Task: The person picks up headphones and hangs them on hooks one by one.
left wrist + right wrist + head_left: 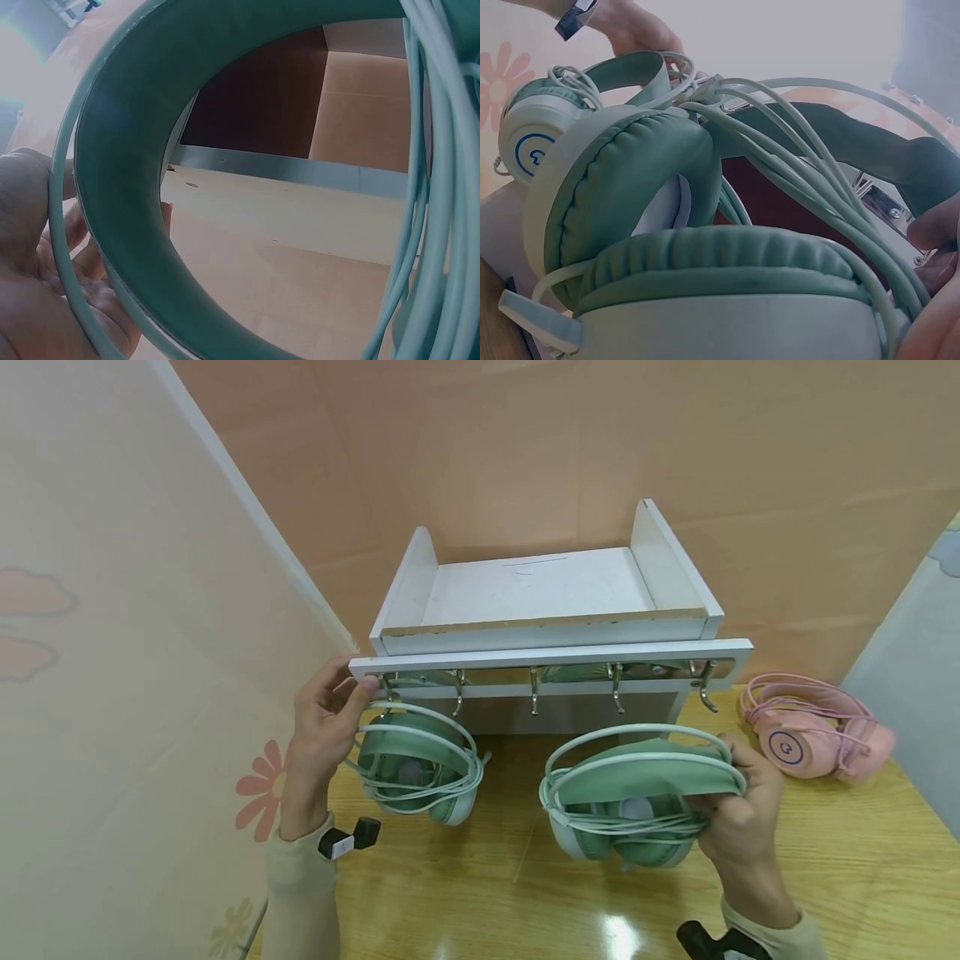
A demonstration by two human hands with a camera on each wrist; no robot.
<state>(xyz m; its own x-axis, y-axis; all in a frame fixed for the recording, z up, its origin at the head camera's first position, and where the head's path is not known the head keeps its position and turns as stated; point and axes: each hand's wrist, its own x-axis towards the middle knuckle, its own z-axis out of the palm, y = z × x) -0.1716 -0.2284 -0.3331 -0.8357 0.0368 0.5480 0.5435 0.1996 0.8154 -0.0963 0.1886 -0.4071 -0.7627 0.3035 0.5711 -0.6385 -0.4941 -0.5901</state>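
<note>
A white shelf (540,593) has a front rail (555,656) with several metal hooks. My left hand (326,710) grips the left end of this rail, thumb in front. Just below that thumb, a green pair of headphones (416,760) hangs from the leftmost hook; its headband (120,165) fills much of the left wrist view. In my right hand (750,810) is a second pair of green headphones (645,777), held by the right side of its headband with its cable bundled round it. This pair is below the rail, apart from the hooks.
Pink headphones (817,735) lie on the wood-look tabletop (495,893) at the right, beyond my right hand. A light wall panel with flower prints (262,789) rises close to my left arm. Brown covering (525,452) backs the shelf.
</note>
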